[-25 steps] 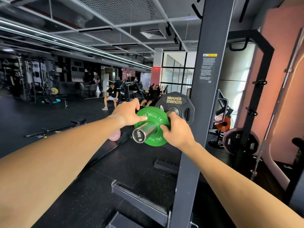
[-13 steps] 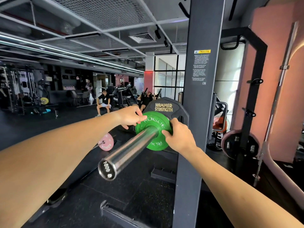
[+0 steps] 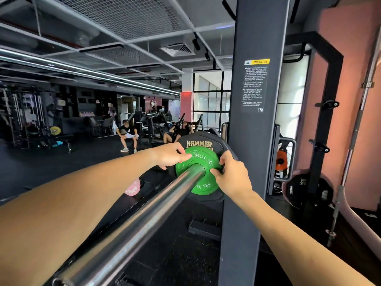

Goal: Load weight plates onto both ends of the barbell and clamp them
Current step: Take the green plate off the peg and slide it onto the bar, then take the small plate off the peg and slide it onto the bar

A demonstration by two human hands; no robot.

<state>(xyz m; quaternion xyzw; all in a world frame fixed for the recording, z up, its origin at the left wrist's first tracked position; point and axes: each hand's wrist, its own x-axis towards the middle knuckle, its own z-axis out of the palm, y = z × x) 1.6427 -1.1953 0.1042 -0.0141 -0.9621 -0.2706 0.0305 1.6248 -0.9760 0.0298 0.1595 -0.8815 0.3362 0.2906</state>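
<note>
On the chrome barbell sleeve (image 3: 144, 213), just beside the dark rack upright (image 3: 247, 162), the green plate (image 3: 198, 172) sits flush against the black Hammer Strength plate (image 3: 202, 141) behind it, the left hand (image 3: 169, 156) and right hand (image 3: 232, 176) each gripping its rim with curled fingers.

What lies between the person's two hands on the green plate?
In the head view, the steel bar passes through the green plate there, with left hand on one side and right hand on the other.
</note>
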